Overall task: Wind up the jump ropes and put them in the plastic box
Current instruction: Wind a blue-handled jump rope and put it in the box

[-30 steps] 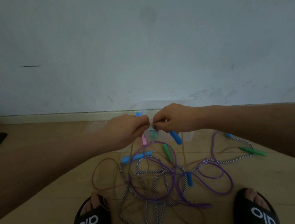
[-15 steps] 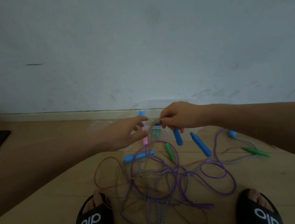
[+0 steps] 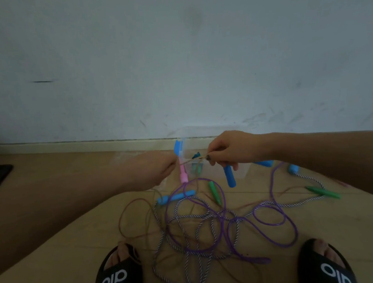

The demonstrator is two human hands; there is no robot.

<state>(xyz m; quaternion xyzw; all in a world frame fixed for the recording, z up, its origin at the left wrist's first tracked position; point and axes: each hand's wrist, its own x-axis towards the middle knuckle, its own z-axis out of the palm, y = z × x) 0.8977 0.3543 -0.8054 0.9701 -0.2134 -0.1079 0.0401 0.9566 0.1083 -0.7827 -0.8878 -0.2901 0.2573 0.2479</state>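
A thin brown rope [image 3: 192, 161] is being held taut between the two hands, above the tangle on the floor. It is being pinched by the right hand [image 3: 230, 148] between thumb and forefinger, while a blue handle [image 3: 229, 176] is being gripped in the lower curled fingers of the same hand and is hanging down from it. The other end of the stretch is being gripped by the left hand [image 3: 147, 169], whose fingers are curled around it. The clear plastic box [image 3: 239, 174] is being partly hidden behind both hands, close to the wall. Purple rope [image 3: 274, 219], striped rope [image 3: 191, 272] and green handles [image 3: 323, 192] are lying looped on the wooden floor [image 3: 344, 229] below the grip, between two black slippers [image 3: 116, 278].
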